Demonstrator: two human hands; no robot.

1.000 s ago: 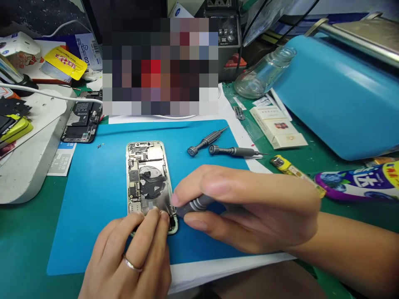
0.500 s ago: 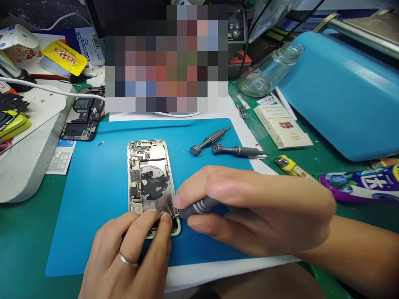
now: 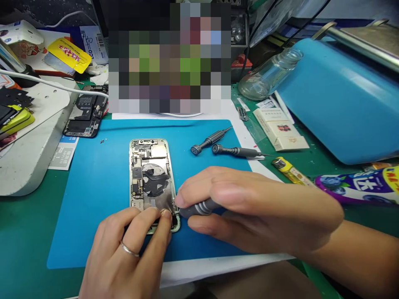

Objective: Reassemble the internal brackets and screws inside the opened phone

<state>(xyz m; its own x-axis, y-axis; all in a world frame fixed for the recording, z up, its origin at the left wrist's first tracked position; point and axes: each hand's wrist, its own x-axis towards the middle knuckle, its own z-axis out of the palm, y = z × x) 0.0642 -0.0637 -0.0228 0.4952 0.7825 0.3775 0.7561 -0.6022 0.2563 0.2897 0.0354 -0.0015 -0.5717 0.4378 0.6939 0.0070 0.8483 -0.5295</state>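
Note:
An opened phone [image 3: 151,178] with bare circuit boards lies face down on a blue work mat [image 3: 93,187]. My left hand [image 3: 131,253], a ring on one finger, presses its fingertips on the phone's lower end and holds it down. My right hand [image 3: 258,207] is closed around a grey screwdriver [image 3: 198,207], whose tip points at the phone's bottom right corner, next to my left fingertips. The tip itself is hidden behind the fingers.
Two more grey screwdrivers [image 3: 218,143] lie on the mat's far right. A cigarette pack [image 3: 279,128], a yellow lighter [image 3: 288,170], a glass bottle [image 3: 268,74] and a blue machine cover [image 3: 339,99] stand to the right. Another opened phone [image 3: 84,116] and a white stand [image 3: 34,137] are at the left.
Both hands stay on the phone and the screwdriver with only slight shifts. The view has drifted a little.

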